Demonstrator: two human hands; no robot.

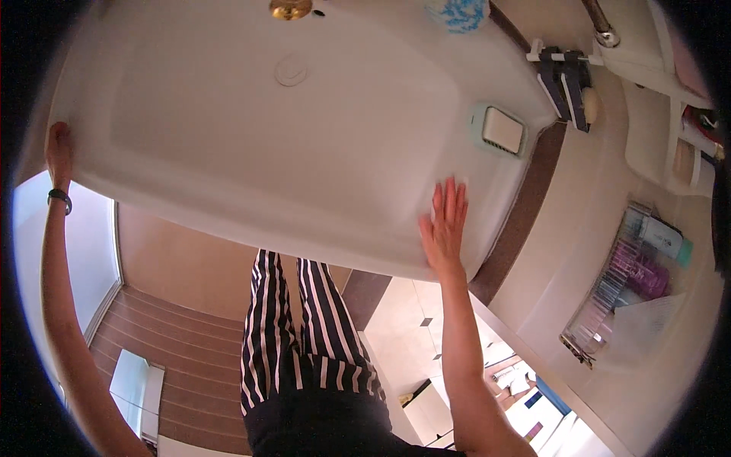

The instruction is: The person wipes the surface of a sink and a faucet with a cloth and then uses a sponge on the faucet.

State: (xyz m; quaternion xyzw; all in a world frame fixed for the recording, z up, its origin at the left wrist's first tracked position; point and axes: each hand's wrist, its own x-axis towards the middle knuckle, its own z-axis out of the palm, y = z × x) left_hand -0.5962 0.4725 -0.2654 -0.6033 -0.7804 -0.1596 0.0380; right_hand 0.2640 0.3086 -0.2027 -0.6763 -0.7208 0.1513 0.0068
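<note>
A wide white bathtub (251, 129) with a round drain cover (290, 70) fills the upper part of the view. At its far left edge my left hand (59, 146) is curled at the rim; its fingertips are mostly hidden. A dark band sits on that wrist. My right hand (445, 225) lies against the tub's white surface at the right, fingers stretched out, holding nothing. Just beyond its fingertips is a pale green soap dish (499, 129) bearing what looks like a white bar of soap.
A gold-coloured fitting (291, 8) and a blue-and-white bath puff (458, 14) are at the far side. Dark brush-like items (563, 87) hang at the upper right. A clear organizer (620, 282) with toiletries stands on the beige counter. My striped trouser legs (304, 335) are below the tub's near edge.
</note>
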